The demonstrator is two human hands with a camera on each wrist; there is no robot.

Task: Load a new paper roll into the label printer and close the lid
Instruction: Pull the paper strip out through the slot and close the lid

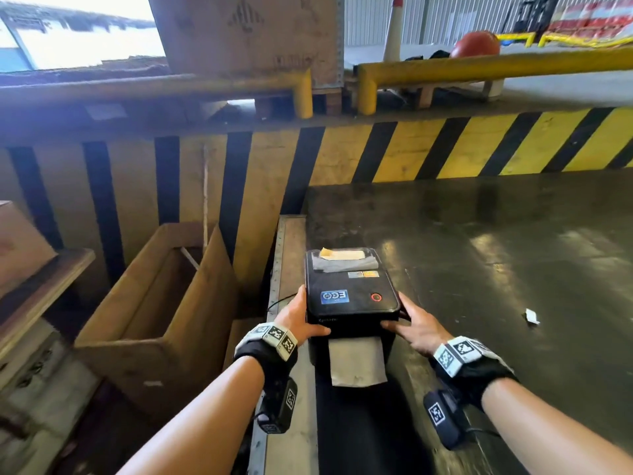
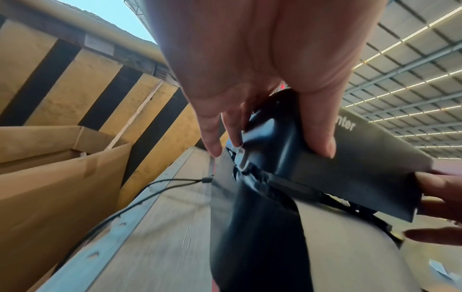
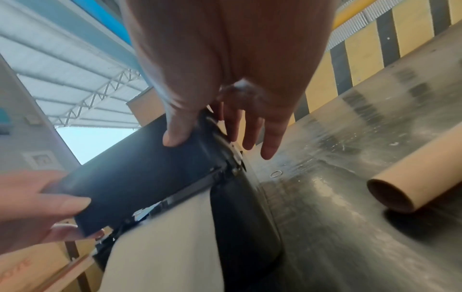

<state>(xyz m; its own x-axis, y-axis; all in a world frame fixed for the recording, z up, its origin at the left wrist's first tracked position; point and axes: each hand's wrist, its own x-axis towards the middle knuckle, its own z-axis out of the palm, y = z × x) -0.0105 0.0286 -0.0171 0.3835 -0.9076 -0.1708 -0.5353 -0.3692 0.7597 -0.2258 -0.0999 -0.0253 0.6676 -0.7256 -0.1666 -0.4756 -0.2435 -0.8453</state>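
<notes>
The black label printer point(image 1: 352, 296) stands at the left edge of the dark table point(image 1: 496, 269), its red button lit. A strip of white paper point(image 1: 358, 361) hangs out of its front slot. My left hand point(image 1: 310, 320) grips the lid's front left corner, and my right hand point(image 1: 397, 318) grips the front right corner. In the left wrist view the thumb point(image 2: 322, 146) presses on the lid's front face point(image 2: 362, 158). The right wrist view shows the same grip, thumb point(image 3: 175, 136) on the lid point(image 3: 140, 177). A narrow gap shows between lid and body.
An empty cardboard core point(image 3: 400, 187) lies on the table to the printer's right. An open cardboard box point(image 1: 164, 303) stands to the left, below the table. A yellow-and-black striped wall point(image 1: 411, 149) runs behind. A cable point(image 1: 281, 301) leaves the printer's left side. A small white scrap point(image 1: 531, 317) lies to the right.
</notes>
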